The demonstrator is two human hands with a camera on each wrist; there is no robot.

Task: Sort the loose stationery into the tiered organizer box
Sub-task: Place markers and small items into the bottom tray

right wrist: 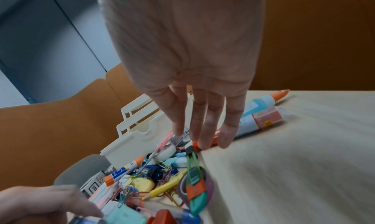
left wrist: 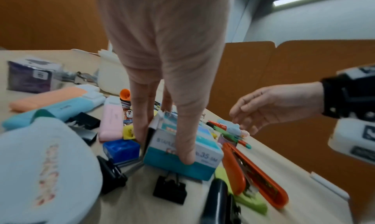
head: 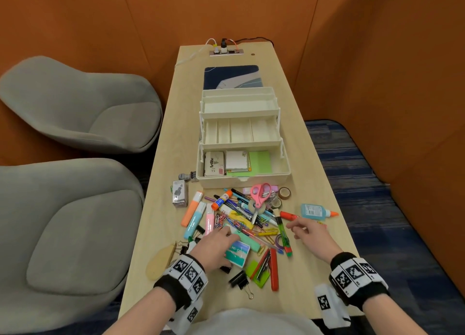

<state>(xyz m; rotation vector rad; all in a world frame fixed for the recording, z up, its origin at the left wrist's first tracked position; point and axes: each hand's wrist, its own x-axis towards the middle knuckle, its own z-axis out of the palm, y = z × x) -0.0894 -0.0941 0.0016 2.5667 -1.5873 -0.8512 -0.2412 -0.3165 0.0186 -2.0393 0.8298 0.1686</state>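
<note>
Left hand (left wrist: 162,76) is down on the small teal-and-white staples box (left wrist: 182,155), thumb on its top face near the front edge, fingers (left wrist: 140,115) dropping behind the far side. It looks pinched, box not lifted, sitting on the counter (head: 314,271) at the near edge of the pile. Right hand (head: 309,231) hovers empty, fingers loosely spread and slightly curled, above the right side of the pile; in the right wrist view its fingertips (right wrist: 225,141) hang just over a red glue stick (right wrist: 215,134), contact can't be told.

Key relation: tiered organizer box (head: 241,181) stands straight ahead of both hands, past the pile, all tiers open and stepped back. Bottom tray already has an ink pad tin (head: 214,163) on the left and paper pads in the middle; its right part looks free. Middle tier has narrow dividers, nothing in them.

Left hand is the one on the staples box, so judged next move is lift and carry forward over the clutter. The box's long axis runs roughly toward the organizer. The bottom tray is the likely fit. Risk: dragging paper clips or the binder clip (left wrist: 169,190) lying right beside it.
</note>
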